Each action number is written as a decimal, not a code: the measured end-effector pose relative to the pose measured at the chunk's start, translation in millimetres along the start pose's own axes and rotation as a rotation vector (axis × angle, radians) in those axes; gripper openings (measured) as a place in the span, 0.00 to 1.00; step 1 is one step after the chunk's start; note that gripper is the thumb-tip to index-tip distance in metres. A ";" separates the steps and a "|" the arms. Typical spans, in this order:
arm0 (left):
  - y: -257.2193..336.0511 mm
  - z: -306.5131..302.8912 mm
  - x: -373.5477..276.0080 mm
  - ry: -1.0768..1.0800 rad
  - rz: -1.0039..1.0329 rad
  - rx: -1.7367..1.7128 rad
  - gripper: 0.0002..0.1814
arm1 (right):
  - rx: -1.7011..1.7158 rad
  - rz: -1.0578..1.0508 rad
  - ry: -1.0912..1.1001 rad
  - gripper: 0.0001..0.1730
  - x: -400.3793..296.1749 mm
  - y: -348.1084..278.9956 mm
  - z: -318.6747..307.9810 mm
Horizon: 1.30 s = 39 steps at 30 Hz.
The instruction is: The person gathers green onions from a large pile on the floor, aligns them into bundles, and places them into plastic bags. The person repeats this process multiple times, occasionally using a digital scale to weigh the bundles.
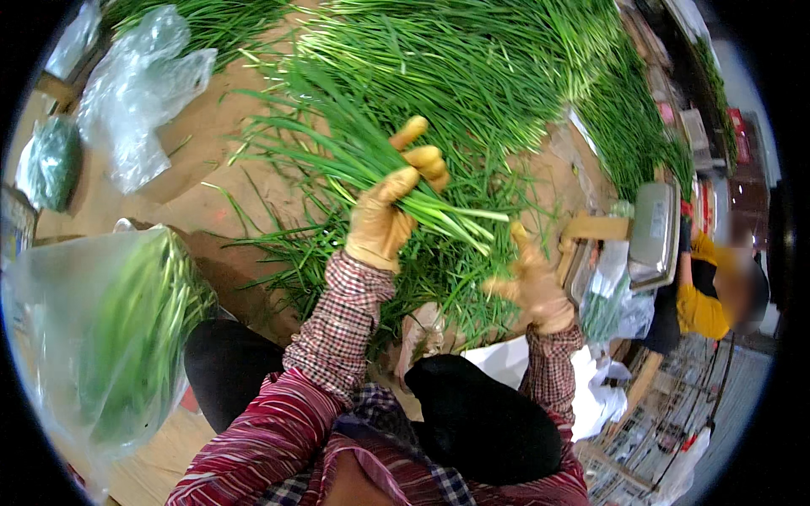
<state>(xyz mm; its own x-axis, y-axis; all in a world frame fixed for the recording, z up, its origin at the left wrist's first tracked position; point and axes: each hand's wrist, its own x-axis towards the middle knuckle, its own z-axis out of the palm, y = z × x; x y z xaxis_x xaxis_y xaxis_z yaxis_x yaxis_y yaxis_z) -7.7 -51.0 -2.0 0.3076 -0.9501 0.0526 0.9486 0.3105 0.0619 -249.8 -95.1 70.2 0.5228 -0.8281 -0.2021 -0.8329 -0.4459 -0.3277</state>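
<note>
My left hand (392,196), in a tan glove, grips a bunch of long green leafy stalks (354,148), which look like garlic chives. Their pale cut ends point right, and the leaves fan out to the upper left. To the right, my right hand (538,288), gloved too and somewhat blurred, has its fingers spread with nothing visible between them. It is just beside loose green trimmings (468,297) that lie under and between both hands. Beyond the hands spreads a large heap of the same stalks (430,69) on a brown surface.
At left stand a clear bag of stalks (133,329), a crumpled plastic bag (139,95) and a tied green-filled bag (54,161). A metal scale pan (655,234) and wooden piece (595,228) are at right. A co-worker in a yellow-and-black top (702,291) is beyond them.
</note>
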 end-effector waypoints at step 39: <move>-18.6 27.3 -17.2 0.191 -0.073 0.370 0.33 | 0.242 -0.401 0.426 0.25 83.5 -139.2 -20.1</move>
<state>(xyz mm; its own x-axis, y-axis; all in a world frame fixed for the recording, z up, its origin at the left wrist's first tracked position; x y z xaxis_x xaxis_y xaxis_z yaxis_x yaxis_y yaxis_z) -32.7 -39.5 23.1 0.2821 -0.9478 -0.1489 0.8881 0.1993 0.4142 -93.9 -109.1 117.5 0.6260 -0.6973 0.3490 -0.4963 -0.7015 -0.5115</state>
